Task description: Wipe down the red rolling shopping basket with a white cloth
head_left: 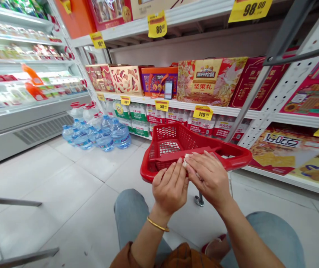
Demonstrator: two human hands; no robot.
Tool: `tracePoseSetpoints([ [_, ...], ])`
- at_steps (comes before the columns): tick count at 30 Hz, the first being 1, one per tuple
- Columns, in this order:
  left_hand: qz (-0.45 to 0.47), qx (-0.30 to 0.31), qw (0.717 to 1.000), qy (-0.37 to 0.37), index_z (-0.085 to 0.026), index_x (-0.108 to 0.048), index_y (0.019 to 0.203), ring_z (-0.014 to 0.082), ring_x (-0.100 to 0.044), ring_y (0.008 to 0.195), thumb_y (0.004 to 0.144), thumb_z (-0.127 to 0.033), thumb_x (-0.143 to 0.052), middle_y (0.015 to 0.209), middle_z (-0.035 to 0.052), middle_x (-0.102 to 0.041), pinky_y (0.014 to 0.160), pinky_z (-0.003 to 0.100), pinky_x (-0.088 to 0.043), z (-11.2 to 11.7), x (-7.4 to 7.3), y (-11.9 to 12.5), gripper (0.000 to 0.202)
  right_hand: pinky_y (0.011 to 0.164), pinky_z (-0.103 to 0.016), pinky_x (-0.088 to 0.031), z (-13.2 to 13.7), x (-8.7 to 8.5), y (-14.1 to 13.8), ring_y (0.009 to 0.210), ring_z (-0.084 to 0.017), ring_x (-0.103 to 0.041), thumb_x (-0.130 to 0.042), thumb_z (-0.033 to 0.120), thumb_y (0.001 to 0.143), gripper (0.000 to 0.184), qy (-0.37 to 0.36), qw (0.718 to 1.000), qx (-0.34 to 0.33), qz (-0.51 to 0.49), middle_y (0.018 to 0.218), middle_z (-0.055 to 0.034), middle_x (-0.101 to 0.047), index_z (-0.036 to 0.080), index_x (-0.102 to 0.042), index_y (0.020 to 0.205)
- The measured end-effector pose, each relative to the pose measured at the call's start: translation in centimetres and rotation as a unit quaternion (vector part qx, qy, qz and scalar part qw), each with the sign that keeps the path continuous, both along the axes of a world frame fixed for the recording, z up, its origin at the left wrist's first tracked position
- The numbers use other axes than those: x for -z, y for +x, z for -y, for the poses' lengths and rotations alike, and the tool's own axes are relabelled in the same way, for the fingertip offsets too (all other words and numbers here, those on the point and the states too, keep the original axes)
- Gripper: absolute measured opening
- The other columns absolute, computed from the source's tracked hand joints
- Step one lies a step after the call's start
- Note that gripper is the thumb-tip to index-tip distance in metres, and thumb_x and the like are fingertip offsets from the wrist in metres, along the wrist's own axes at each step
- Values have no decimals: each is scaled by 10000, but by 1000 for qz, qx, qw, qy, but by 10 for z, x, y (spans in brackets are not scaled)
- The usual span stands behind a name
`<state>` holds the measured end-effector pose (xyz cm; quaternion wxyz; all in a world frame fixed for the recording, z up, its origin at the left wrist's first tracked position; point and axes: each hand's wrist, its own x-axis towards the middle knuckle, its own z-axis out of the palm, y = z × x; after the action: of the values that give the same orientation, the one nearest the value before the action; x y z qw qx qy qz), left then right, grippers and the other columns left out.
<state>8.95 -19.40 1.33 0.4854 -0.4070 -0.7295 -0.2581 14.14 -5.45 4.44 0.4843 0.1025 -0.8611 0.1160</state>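
Observation:
A red plastic shopping cart basket with perforated walls stands right in front of my knees. My left hand, with a gold bangle at the wrist, is closed over its near rim. Close beside it, my right hand presses a white crumpled wad, like tissue or cloth, against the red rim. Only a small part of the wad shows between the fingertips. Both hands nearly touch. The undersides of the fingers are hidden.
Large water bottles stand on the tiled floor at left, near a refrigerated display. Behind the cart, a shelf carries gift boxes, with packed bottles below. A phone leans there. A caster wheel sits beneath the basket.

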Motion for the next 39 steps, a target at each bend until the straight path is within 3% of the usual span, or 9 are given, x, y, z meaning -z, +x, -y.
tracePoseSetpoints([
  [11,-3,9,1000,1,-180,-588,1281,198,-704,971,913,-257,-514,1151,65,-720,899,341,-422,-1,-2,2,383,1027,-440,-460,-18,4,12,1028,-214,-686,-607,209,881,191,-10,999,30,-4,1065,-60,-738,232,-681,1056],
  [19,5,8,1000,9,-183,-605,1258,193,-700,980,912,-254,-515,1153,62,-718,883,352,-407,-2,-2,3,365,973,-458,-503,-40,15,19,930,-223,-703,-650,200,859,169,-40,991,98,-76,996,-64,-746,224,-689,1021],
  [23,20,9,1000,19,-171,-626,1219,193,-700,979,907,-244,-516,1157,68,-716,865,359,-404,-3,-3,6,338,911,-416,-541,-30,10,18,862,-210,-698,-649,172,857,185,-64,985,119,-105,919,-56,-749,221,-685,1032],
  [30,24,15,999,23,-168,-645,1183,198,-705,965,912,-227,-499,1136,77,-724,858,362,-404,0,-3,7,314,983,-446,-500,11,2,10,1013,-229,-671,-617,173,871,211,-38,998,28,-41,1046,-72,-732,220,-670,1070],
  [39,-3,14,1000,5,-154,-648,1189,185,-712,934,893,-237,-542,1137,78,-722,839,336,-415,1,-4,3,325,1071,-449,-401,5,6,11,958,-190,-696,-653,185,861,129,-34,996,63,-59,990,-27,-750,222,-682,982],
])
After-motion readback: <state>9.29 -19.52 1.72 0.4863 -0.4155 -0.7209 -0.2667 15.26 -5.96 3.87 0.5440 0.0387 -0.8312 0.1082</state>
